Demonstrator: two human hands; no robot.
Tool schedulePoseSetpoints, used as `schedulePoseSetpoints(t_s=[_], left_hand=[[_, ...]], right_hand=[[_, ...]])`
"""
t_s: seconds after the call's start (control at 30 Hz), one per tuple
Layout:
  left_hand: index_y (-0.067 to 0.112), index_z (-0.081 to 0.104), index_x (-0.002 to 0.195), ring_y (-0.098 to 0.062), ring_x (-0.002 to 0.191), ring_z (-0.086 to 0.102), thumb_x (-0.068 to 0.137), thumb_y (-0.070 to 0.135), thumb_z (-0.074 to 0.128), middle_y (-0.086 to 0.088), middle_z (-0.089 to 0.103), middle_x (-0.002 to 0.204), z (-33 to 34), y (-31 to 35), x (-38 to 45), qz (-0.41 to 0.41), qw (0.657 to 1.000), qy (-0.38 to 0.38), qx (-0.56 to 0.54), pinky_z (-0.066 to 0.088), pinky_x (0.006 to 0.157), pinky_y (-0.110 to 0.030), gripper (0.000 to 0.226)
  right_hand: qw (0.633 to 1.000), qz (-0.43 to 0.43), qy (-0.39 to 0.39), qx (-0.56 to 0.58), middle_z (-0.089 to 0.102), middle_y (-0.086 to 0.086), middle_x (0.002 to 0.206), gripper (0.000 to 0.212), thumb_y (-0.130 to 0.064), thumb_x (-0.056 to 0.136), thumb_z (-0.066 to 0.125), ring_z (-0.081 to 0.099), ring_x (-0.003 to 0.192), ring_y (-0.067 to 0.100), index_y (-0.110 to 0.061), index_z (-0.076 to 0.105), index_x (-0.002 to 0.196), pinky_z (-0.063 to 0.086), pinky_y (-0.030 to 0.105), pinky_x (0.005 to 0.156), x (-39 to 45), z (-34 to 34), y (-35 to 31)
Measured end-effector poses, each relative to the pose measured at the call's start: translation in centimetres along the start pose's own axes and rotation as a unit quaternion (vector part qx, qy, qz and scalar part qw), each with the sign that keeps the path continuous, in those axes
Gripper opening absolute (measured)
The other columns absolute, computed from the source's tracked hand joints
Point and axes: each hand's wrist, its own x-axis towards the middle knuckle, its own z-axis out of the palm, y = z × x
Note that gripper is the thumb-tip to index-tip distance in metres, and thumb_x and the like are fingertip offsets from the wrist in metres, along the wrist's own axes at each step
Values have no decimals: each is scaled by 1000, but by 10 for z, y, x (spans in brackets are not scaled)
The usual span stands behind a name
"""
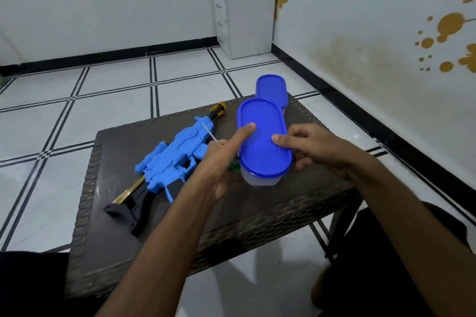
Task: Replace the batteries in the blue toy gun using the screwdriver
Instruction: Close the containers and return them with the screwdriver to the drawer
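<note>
The blue toy gun (173, 154) lies flat on the left half of the dark woven surface (257, 226), its long axis running on a diagonal: the black stock end points toward the near left corner, and the yellow-and-black muzzle end points toward the far edge of the surface, just left of the containers. A gold strip runs along its lower left side near the stock. The screwdriver (210, 134) is in the left hand (219, 165), which curls its lower fingers round the green handle; the thin metal shaft sticks up and away to the far left, crossing over the upper body of the gun, while the green butt of the handle shows below the hand, beside the container wall. The index finger of that same hand is stretched out straight and its tip rests on the blue lid (264, 136) of the near container (260, 177), a clear oval tub standing right of the gun, its long axis running near to far. The right hand (309, 147) grips the right side of this container, thumb laid on top of the lid and the other fingers curled round the rim and wall. A second container (271, 90) with a like blue lid stands just behind the first, touching or nearly touching it, at the far edge of the surface. A white drawer cabinet (244, 11) stands in the corner of the tiled floor (103, 90).
</note>
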Motion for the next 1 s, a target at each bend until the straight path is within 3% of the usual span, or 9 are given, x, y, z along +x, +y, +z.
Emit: schedulePoseSetpoints(t_s=[0.2,0.3,0.43,0.53,0.6,0.67,0.73,0.9,1.0], left_hand=[[5,48,133,-24,95,71,42,47,88,-12,66,118,-33,10,-2,50,998,38,-31,56,60,-34,108],[3,42,138,-25,101,68,41,48,88,-13,62,124,-50,21,11,49,997,55,-34,53,54,-30,116],[3,42,133,-24,98,68,52,43,85,-10,65,111,-66,40,33,56,995,80,-31,50,52,-28,101],[-1,45,134,-27,101,68,51,44,86,-15,68,112,-76,66,64,52,996,57,-36,55,61,-33,102],[2,57,117,-28,98,70,55,42,86,-19,68,113,-83,89,101,43,998,37,-42,56,65,-34,79],[14,56,106,-24,88,72,64,38,84,-20,69,110,-85,107,129,53,998,25,-32,54,59,-30,56],[17,52,104,-22,85,71,61,40,84,-21,67,111,-84,116,151,43,998,23,-28,52,57,-28,59],[-1,38,133,-29,100,68,53,44,87,-20,60,119,-74,132,168,-28,998,46,-36,54,60,-35,104],[10,45,115,-29,101,68,55,42,86,-15,62,115,-74,147,153,-79,994,64,-27,55,80,-55,80]], right_hand=[[1000,-7,24,-8,74,4,96,49,-56,88,58,74,79,24,-11,63,109,60,34,65,17,13,-23],[987,-7,158,5,71,10,109,43,-51,91,59,71,85,21,-12,60,109,58,34,71,58,-2,-21],[955,-15,290,-59,61,4,116,39,-38,90,65,56,93,15,-13,56,118,45,31,75,120,-22,-19],[964,32,261,-46,55,1,102,41,-32,93,65,53,97,18,-7,52,122,43,29,75,167,-36,-20],[964,74,256,-23,57,4,91,44,-39,86,72,56,94,22,-3,55,106,45,28,67,207,-49,-18],[957,124,260,-21,59,10,114,80,-54,69,80,58,107,26,2,50,119,49,32,73,237,-62,-9],[951,166,260,-31,56,10,127,94,-52,64,85,57,113,28,3,46,129,49,35,77,250,-68,0],[940,224,256,-36,69,11,104,83,-59,53,87,67,94,26,0,64,105,55,35,63,246,-75,5],[934,241,263,8,68,17,104,68,-50,61,87,67,97,30,-1,58,97,58,38,71,245,-69,-9]])
